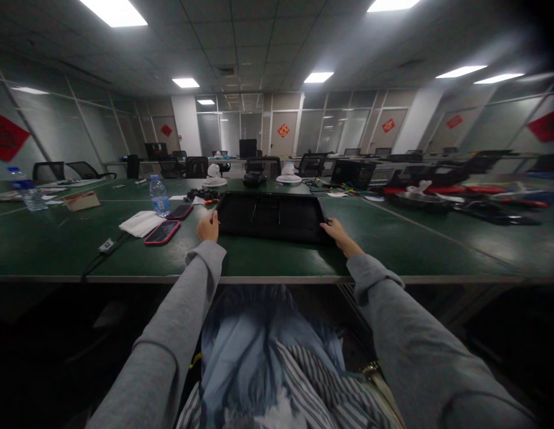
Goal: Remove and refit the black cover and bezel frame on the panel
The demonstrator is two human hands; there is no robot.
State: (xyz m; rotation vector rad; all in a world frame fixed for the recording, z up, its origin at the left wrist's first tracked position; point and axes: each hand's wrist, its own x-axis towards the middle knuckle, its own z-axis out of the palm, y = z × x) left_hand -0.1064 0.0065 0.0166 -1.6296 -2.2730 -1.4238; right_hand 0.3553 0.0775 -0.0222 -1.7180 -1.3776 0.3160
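A wide, shallow black panel with a raised rim is held over the green table in front of me. It looks like a tray or the back shell of a screen; its exact kind is unclear. Near its middle are thin upright lines like a frame or stand. My left hand is closed on its left edge, with the fingers mostly curled behind. At the lower right corner, my right hand grips the rim, thumb on top. The panel tilts slightly toward me, and its underside is hidden.
Left of the panel lie a pink-edged phone, another phone, white tissues and a water bottle. Behind stand white fans. To the right are a black computer case and a dark pan-like dish. The table's front edge is close.
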